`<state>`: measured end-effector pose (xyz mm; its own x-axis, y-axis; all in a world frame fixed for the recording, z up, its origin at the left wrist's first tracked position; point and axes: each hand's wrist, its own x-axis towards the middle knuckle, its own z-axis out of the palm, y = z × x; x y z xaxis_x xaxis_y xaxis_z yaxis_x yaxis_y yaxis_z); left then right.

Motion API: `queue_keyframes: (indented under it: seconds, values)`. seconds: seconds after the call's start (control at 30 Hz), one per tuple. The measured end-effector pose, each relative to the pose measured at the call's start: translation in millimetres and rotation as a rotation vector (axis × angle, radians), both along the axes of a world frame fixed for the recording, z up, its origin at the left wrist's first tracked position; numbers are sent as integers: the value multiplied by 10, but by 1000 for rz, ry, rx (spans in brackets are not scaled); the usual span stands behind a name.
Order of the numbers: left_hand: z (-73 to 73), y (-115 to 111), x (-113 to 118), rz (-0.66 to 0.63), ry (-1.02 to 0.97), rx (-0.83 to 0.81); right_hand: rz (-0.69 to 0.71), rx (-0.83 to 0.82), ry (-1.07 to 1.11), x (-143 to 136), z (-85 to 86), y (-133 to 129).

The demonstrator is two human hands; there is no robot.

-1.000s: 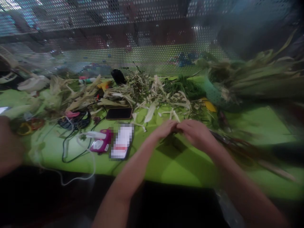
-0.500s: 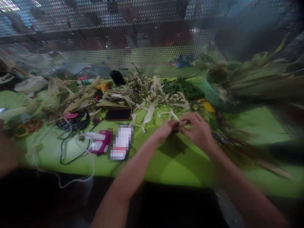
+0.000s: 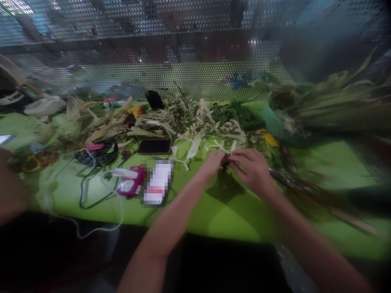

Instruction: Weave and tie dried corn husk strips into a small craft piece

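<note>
At the near edge of the bright green counter (image 3: pixel 195 219), a thin white cable (image 3: pixel 100 230) hangs down in a loop. On the far left, the blurred bare arm of another person (image 3: pixel 10 191) reaches in. A little farther, a phone with a lit, pixelated screen (image 3: pixel 158 183) lies beside a magenta power socket block (image 3: pixel 132 181), which has a white plug (image 3: pixel 125 173) in it.

To the right of this phone, the person's left hand (image 3: pixel 214 162) and right hand (image 3: pixel 252 169) meet above the counter. The left fingers are clamped on a small, dark brown-green piece of plant material (image 3: pixel 225 167), which is between the two hands and partly hidden. The right fingers are bent toward the same piece, with their tips at it; whether they grip it, I cannot tell.

Behind the lit phone, a black phone with an orange-brown rim (image 3: pixel 154 146) lies flat. Farther back, dry, pale husk strips (image 3: pixel 195 144) are scattered, and a dark green fibrous bundle (image 3: pixel 241 114) lies behind them. To the right stands a green perforated basket (image 3: pixel 275 120) with long husks (image 3: pixel 336 101). At the back is a grey perforated panel (image 3: pixel 183 75).
</note>
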<state>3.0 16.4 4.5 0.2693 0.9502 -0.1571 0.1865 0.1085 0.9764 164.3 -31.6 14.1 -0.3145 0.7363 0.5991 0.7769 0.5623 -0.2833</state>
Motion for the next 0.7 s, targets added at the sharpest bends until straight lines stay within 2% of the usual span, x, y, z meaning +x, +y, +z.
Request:
queue_keyframes:
  seconds: [0.1, 0.2, 0.43, 0.6, 0.7]
  values:
    - [-46, -6, 13, 43, -25, 22, 41, 32, -61, -54, -19, -31]
    - [-67, -13, 20, 33, -9, 49, 91, 20, -164, -111, -74, -39]
    - [-35, -26, 50, 73, 53, 33, -13, -9, -396, -162, -136, -15]
    - [-99, -10, 54, 92, 20, 75, -35, 99, -288, -193, -138, -54]
    - [-108, 4, 34, 152, -7, 55, 45, 101, -227, -204, -138, -73]
